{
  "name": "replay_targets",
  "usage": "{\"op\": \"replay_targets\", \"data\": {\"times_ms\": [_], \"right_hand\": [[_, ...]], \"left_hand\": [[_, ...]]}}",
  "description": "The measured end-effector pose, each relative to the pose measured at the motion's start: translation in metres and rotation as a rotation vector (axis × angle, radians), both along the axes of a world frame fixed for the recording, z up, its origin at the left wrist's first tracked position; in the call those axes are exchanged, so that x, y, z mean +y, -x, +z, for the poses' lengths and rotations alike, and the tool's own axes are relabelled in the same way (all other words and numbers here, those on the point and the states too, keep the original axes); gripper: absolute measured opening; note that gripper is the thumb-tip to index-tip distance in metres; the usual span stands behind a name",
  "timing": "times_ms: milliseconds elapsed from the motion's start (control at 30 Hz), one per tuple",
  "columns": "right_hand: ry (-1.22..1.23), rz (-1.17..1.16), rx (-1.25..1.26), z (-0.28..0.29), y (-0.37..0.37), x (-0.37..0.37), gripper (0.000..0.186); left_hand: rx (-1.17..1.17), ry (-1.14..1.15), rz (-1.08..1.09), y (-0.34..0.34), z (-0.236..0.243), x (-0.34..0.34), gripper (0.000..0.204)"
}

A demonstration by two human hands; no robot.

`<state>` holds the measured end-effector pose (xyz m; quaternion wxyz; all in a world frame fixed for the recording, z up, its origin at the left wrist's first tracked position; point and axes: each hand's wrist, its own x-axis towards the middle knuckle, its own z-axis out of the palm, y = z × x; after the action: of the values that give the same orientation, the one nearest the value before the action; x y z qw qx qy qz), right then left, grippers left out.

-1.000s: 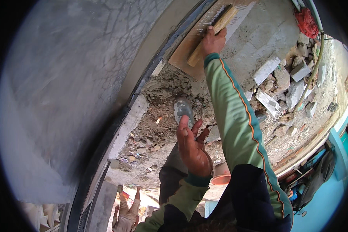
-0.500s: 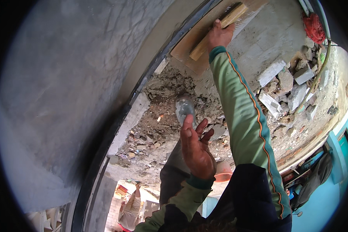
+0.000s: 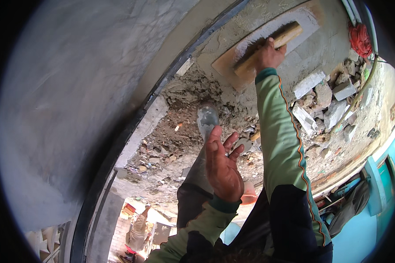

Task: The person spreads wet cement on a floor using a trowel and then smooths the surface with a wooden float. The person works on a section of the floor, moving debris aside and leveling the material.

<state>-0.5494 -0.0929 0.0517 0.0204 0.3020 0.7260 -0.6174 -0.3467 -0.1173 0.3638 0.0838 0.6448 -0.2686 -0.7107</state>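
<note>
My right hand [image 3: 270, 57] is closed around the wooden handle of a long, flat plastering float [image 3: 254, 41]. The float lies against a smoothed grey mortar surface [image 3: 324, 52], its board smeared with pale mortar. Lower down, my left hand [image 3: 225, 168] hangs in the air, fingers spread and slightly curled, holding nothing. Just beyond its fingertips is the rounded, mortar-stained toe of a grey boot [image 3: 207, 117], standing on crumbly rubble. An orange bucket [image 3: 249, 193] is partly hidden behind my left hand.
Broken bricks and concrete lumps [image 3: 324, 94] lie to the right, beside a hose [image 3: 365, 90] and a red plastic bundle [image 3: 360, 40]. A grey wall [image 3: 74, 109] with a dark edge fills the left. Another person [image 3: 137, 232] is at lower left.
My right hand has moved the float to the right and slightly down in view, with more of its pale board showing. My left hand stays almost where it was.
</note>
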Motion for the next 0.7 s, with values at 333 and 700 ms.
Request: {"op": "replay_targets", "data": {"times_ms": [333,700], "right_hand": [[0.091,0.059,0.053,0.039,0.014,0.039,0.029],[-0.054,0.450,-0.193,0.085,-0.116,0.082,0.049]], "left_hand": [[0.007,-0.062,0.015,0.002,0.004,-0.002,0.062],[0.063,-0.011,-0.035,0.002,0.005,0.004,0.058]]}}
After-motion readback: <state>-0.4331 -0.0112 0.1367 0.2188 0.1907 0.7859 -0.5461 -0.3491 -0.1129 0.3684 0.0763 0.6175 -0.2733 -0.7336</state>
